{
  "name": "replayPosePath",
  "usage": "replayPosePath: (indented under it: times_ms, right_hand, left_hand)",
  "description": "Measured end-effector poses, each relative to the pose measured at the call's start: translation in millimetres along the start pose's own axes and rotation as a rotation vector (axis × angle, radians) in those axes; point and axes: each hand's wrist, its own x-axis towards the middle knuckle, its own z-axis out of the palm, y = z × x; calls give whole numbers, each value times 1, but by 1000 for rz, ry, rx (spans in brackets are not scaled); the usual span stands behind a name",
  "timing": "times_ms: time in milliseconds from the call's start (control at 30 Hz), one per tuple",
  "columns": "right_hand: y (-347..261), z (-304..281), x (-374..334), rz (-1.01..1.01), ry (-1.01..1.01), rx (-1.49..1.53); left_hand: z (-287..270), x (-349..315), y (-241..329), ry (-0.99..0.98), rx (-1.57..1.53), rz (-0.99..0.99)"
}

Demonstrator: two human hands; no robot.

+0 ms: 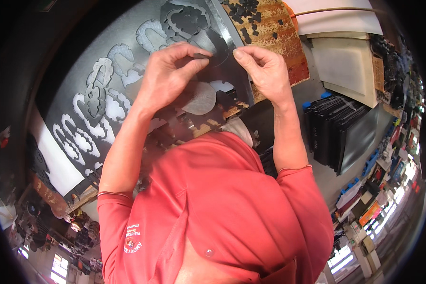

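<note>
My left hand (164, 75) is closed, with thumb and forefinger pinching a small thin dark piece (201, 56). To its right, my right hand (266, 72) has thumb and forefinger pressed together; whatever lies between them is too small to make out. Between and beyond the hands is a dark textured flat piece (212, 43) with a curved edge. A round grey disc (199, 98) lies just below my left hand. Dark horseshoe-shaped pieces (187, 20) are stacked at the far side. Several notched, curved grey shapes (125, 61) spread across the dark work surface (87, 45) to the left.
A worn brown board (281, 52) with small black scraps (245, 14) stands beyond my right hand. At the right are a stack of black sheets (338, 128) and a pale box-like panel (343, 66). A white strip (57, 158) borders the left edge.
</note>
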Motion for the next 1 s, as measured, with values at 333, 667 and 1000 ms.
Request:
replayPosePath:
  times_ms: [333,667,1000]
  right_hand:
    - [1,20,0,-161,-72,388]
    - [-7,26,5,-189,-60,212]
    - [-12,62,20,-464,236,-68]
  left_hand:
    - [-14,19,29,113,260,-175]
    - [-29,37,18,-145,771,551]
    - [-30,29,13,-84,811,649]
